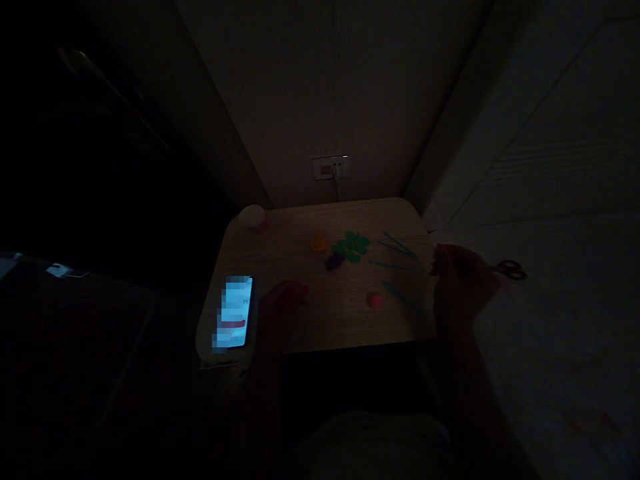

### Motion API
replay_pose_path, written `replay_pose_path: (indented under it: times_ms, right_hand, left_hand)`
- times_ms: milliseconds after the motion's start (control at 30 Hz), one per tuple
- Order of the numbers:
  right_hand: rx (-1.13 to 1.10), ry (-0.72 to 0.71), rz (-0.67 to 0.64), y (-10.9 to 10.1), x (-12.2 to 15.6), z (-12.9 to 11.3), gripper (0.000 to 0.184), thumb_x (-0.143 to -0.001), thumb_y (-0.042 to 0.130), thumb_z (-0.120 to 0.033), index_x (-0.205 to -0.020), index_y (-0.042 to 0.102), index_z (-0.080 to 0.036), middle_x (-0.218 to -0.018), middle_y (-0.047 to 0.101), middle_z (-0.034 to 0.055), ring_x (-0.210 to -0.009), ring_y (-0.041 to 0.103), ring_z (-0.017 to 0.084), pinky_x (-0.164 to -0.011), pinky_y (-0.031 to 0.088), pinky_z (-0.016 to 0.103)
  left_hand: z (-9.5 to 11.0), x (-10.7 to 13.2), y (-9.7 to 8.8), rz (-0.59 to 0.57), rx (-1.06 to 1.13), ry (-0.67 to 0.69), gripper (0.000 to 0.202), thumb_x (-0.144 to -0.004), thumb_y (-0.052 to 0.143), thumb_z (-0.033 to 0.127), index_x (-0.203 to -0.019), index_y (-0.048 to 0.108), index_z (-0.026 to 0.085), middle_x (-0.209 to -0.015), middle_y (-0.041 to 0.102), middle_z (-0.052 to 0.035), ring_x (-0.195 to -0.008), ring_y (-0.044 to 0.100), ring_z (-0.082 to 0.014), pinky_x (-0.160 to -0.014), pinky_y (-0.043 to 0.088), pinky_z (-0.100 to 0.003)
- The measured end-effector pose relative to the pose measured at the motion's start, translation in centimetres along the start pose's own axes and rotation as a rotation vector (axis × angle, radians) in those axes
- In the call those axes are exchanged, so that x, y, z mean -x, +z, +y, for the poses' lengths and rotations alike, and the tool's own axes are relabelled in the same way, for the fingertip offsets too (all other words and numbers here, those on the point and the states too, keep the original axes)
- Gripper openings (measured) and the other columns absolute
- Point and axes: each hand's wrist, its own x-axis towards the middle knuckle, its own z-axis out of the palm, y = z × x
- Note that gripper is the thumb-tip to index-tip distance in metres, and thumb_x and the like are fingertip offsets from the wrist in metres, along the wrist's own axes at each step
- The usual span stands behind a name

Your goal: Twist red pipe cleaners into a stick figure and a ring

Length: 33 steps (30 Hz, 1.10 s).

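The scene is very dark. My left hand (283, 303) is closed above the table near the phone, with a reddish patch at its fingertips that I cannot make out. My right hand (460, 277) is curled at the table's right edge, its fingertips pressed together; what they hold is hidden. Scissors (511, 269) with dark red handles show just beyond that hand, and I cannot tell whether it touches them. Between the hands lie a small pink ball (375, 301), a green leaf-like cluster (356, 245), a purple piece (334, 261), an orange piece (319, 242) and several thin teal strips (400, 293).
The small wooden table (290, 227) has rounded corners and stands against a wall. A lit phone (237, 312) lies at its left, and a tub with a pale lid (253, 216) at the back left corner. A wall socket (331, 167) holds a plug with a cable.
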Motion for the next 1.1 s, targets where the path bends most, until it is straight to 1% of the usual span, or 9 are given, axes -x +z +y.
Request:
replay_pose_path:
  times_ms: [167, 267, 400, 467, 567, 700, 833, 967, 1100]
  right_hand:
    - [-0.177, 0.121, -0.471, 0.5, 1.5, -1.5, 0.022, -0.095, 0.071, -0.040, -0.098, 0.080, -0.020, -0.094, 0.082, 0.0075, -0.064, 0.073, 0.017, -0.056, 0.058, 0.029]
    - [-0.168, 0.171, -0.595, 0.9, 3.4, -1.5, 0.028, -0.100, 0.065, -0.042, -0.112, 0.080, -0.022, -0.099, 0.084, 0.0091, -0.078, 0.080, 0.022, -0.067, 0.064, 0.033]
    - [-0.289, 0.245, -0.613, 0.9, 3.9, -0.9, 0.026, -0.095, 0.073, -0.042, -0.112, 0.079, -0.024, -0.113, 0.084, 0.0101, -0.101, 0.082, 0.026, -0.089, 0.067, 0.041]
    - [-0.330, 0.288, -0.607, 0.9, 3.8, -0.9, 0.027, -0.087, 0.082, -0.039, -0.109, 0.080, -0.024, -0.108, 0.085, 0.0093, -0.100, 0.082, 0.027, -0.084, 0.068, 0.041]
    - [-0.295, 0.324, -0.610, 0.8, 3.9, -1.3, 0.022, -0.075, 0.090, -0.032, -0.094, 0.083, -0.024, -0.088, 0.085, 0.0066, -0.079, 0.082, 0.025, -0.068, 0.068, 0.035]
    - [-0.298, 0.369, -0.665, 1.2, 4.9, -1.5, 0.016, -0.079, 0.086, -0.037, -0.079, 0.081, -0.022, -0.070, 0.081, 0.0049, -0.061, 0.078, 0.023, -0.058, 0.066, 0.033]
    - [-0.432, 0.471, -0.732, 2.3, 6.6, -1.6, 0.030, -0.093, 0.074, -0.050, -0.100, 0.080, -0.022, -0.096, 0.085, 0.0101, -0.086, 0.083, 0.027, -0.079, 0.070, 0.042]
    - [-0.637, 0.570, -0.820, 3.2, 8.1, -2.2, 0.048, -0.096, 0.070, -0.054, -0.133, 0.071, -0.023, -0.122, 0.080, 0.0145, -0.105, 0.081, 0.029, -0.093, 0.067, 0.048]
    - [-0.804, 0.724, -0.839, 3.2, 8.4, -2.9, 0.052, -0.090, 0.080, -0.043, -0.138, 0.070, -0.026, -0.123, 0.080, 0.0108, -0.107, 0.079, 0.026, -0.095, 0.065, 0.042]
  left_hand:
    - [-2.3, -0.5, 1.5, 0.038, -0.278, 0.236, 0.024, -0.097, 0.056, 0.033, -0.101, 0.075, 0.018, -0.100, 0.071, -0.0090, -0.095, 0.061, -0.0253, -0.091, 0.051, -0.040]
    - [-3.7, -0.1, 2.8, 0.019, -0.545, 0.337, 0.029, -0.099, 0.054, 0.028, -0.114, 0.077, 0.018, -0.107, 0.067, -0.0129, -0.102, 0.059, -0.0298, -0.097, 0.049, -0.049]
    - [-4.6, 0.2, 3.0, 0.041, -0.664, 0.371, 0.034, -0.099, 0.056, 0.026, -0.128, 0.073, 0.021, -0.120, 0.064, -0.0151, -0.112, 0.059, -0.0327, -0.101, 0.048, -0.053]
    - [-4.8, 0.1, 2.7, 0.081, -0.657, 0.397, 0.038, -0.097, 0.060, 0.027, -0.134, 0.068, 0.020, -0.127, 0.063, -0.0163, -0.118, 0.058, -0.0344, -0.105, 0.046, -0.055]
    - [-4.8, 0.1, 2.3, 0.165, -0.616, 0.455, 0.047, -0.093, 0.065, 0.026, -0.139, 0.060, 0.017, -0.134, 0.062, -0.0186, -0.128, 0.055, -0.0361, -0.113, 0.043, -0.057]
    - [-3.3, 0.9, 1.9, 0.313, -0.506, 0.507, 0.038, -0.092, 0.069, 0.028, -0.129, 0.062, 0.019, -0.130, 0.062, -0.0162, -0.125, 0.057, -0.0327, -0.110, 0.046, -0.052]
    - [-0.3, 2.3, 2.8, 0.267, -0.350, 0.586, 0.015, -0.097, 0.062, 0.022, -0.111, 0.066, 0.022, -0.117, 0.067, -0.0103, -0.114, 0.062, -0.0265, -0.101, 0.051, -0.044]
    - [1.6, 3.0, 4.5, 0.128, -0.192, 0.607, 0.020, -0.100, 0.057, 0.022, -0.118, 0.066, 0.022, -0.119, 0.070, -0.0102, -0.113, 0.065, -0.0243, -0.100, 0.053, -0.041]
    - [1.6, 2.7, 5.3, 0.059, -0.226, 0.650, 0.026, -0.100, 0.064, 0.023, -0.125, 0.068, 0.024, -0.127, 0.071, -0.0100, -0.123, 0.063, -0.0252, -0.108, 0.049, -0.044]
